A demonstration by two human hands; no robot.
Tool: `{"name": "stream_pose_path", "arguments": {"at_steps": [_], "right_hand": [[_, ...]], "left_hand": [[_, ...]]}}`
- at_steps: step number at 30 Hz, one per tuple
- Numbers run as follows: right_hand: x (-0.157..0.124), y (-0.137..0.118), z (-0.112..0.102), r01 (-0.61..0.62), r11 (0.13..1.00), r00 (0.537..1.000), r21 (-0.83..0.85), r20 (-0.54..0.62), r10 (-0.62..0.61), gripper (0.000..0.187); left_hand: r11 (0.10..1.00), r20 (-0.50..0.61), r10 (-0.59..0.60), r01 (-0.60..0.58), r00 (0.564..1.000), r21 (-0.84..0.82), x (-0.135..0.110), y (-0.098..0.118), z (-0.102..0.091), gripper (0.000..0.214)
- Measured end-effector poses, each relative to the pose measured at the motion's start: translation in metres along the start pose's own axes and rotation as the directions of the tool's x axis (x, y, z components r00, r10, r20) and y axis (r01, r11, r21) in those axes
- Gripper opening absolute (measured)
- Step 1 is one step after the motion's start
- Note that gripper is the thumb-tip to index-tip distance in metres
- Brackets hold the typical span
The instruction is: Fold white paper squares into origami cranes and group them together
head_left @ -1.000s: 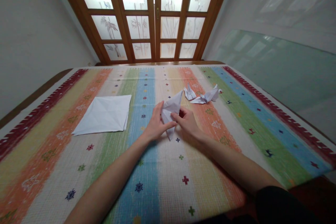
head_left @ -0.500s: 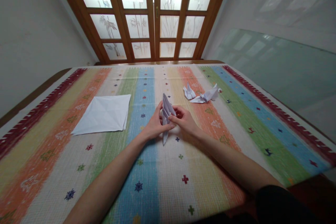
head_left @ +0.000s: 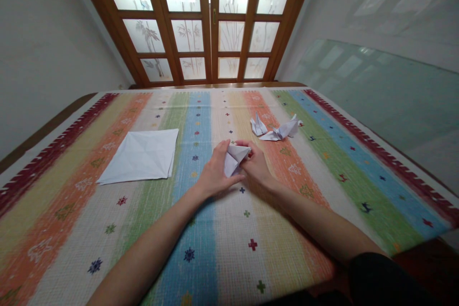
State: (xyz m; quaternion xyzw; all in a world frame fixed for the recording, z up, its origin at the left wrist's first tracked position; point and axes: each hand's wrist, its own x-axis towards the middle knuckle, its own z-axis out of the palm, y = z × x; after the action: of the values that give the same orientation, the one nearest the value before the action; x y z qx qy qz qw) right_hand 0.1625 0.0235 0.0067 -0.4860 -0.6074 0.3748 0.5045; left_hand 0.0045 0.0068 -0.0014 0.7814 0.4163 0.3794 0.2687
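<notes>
A piece of folded white origami paper is held between my two hands above the middle of the table, its pointed flaps facing up and to the right. My left hand grips its left side, fingers behind the paper and thumb stretched along the near side. At the right edge, my right hand pinches the paper; some of its fingers are hidden behind. Beyond my right hand lie folded paper cranes, beside another folded white paper piece with upright points.
A stack of creased white paper sheets lies flat to the left. Under everything is a striped tablecloth with small printed motifs. Wooden glazed doors stand past the far table edge, and a glass panel is at the right wall.
The folded paper has turned from standing upright and narrow to lying tilted, its points now toward the right. Both hands have shifted their hold around it; the other papers have not moved.
</notes>
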Motion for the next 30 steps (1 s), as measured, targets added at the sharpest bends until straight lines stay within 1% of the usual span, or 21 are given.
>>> {"name": "stream_pose_path", "arguments": {"at_steps": [2, 4, 6, 8, 10, 12, 13, 15, 18, 21, 26, 28, 30], "right_hand": [[0.000, -0.002, -0.001, 0.001, 0.998, 0.999, -0.059, -0.049, -0.004, 0.036], [-0.001, -0.004, -0.002, 0.026, 0.992, 0.993, -0.126, -0.107, -0.039, 0.037], [-0.003, -0.006, -0.001, 0.024, 0.984, 0.987, -0.179, -0.153, -0.052, 0.035], [-0.005, -0.006, 0.001, -0.023, 0.976, 0.984, -0.217, -0.177, -0.016, 0.031], [-0.006, -0.006, 0.003, -0.082, 0.969, 0.982, -0.232, -0.184, 0.039, 0.027], [-0.007, -0.005, 0.005, -0.105, 0.968, 0.983, -0.228, -0.173, 0.066, 0.023], [-0.006, -0.004, 0.005, -0.095, 0.969, 0.985, -0.229, -0.161, 0.059, 0.020], [-0.004, -0.002, 0.003, -0.045, 0.968, 0.990, -0.249, -0.138, 0.011, 0.013], [0.001, 0.002, -0.002, 0.053, 0.955, 0.990, -0.291, -0.110, -0.089, 0.008], [0.005, 0.004, -0.005, 0.116, 0.947, 0.988, -0.299, -0.062, -0.140, 0.017], [0.001, 0.004, -0.001, 0.163, 0.924, 0.986, -0.346, 0.025, -0.165, 0.035], [-0.002, 0.003, 0.003, 0.202, 0.910, 0.979, -0.363, 0.050, -0.197, 0.041], [-0.005, 0.003, 0.005, 0.240, 0.891, 0.970, -0.385, 0.067, -0.233, 0.044]], "left_hand": [[1.000, 0.012, 0.000, 0.000, 1.000, 0.026, -0.001, 0.002, 0.001, 0.103], [0.999, 0.024, -0.012, 0.011, 1.000, 0.040, -0.001, 0.003, 0.002, 0.104], [0.999, 0.041, -0.017, 0.015, 0.999, 0.051, -0.002, 0.003, 0.003, 0.105], [0.998, 0.044, -0.025, 0.023, 0.999, 0.053, -0.002, 0.005, 0.004, 0.103], [0.998, 0.038, -0.043, 0.042, 0.998, 0.044, -0.003, 0.006, 0.004, 0.095], [0.997, 0.040, -0.075, 0.074, 0.996, 0.025, -0.003, 0.007, 0.002, 0.087], [0.995, 0.044, -0.095, 0.094, 0.994, 0.013, -0.003, 0.007, 0.001, 0.083], [0.990, 0.036, -0.142, 0.143, 0.989, -0.016, -0.002, 0.006, -0.001, 0.078], [0.974, -0.022, -0.214, 0.212, 0.977, -0.077, 0.000, 0.001, -0.005, 0.069], [0.963, -0.090, -0.262, 0.254, 0.961, -0.092, 0.003, -0.002, -0.006, 0.059], [0.957, -0.245, -0.274, 0.288, 0.930, 0.026, 0.005, -0.001, -0.006, 0.057], [0.955, -0.272, -0.259, 0.288, 0.927, 0.071, 0.005, 0.000, -0.004, 0.053], [0.959, -0.275, -0.226, 0.263, 0.934, 0.105, 0.004, 0.000, -0.003, 0.049]]}}
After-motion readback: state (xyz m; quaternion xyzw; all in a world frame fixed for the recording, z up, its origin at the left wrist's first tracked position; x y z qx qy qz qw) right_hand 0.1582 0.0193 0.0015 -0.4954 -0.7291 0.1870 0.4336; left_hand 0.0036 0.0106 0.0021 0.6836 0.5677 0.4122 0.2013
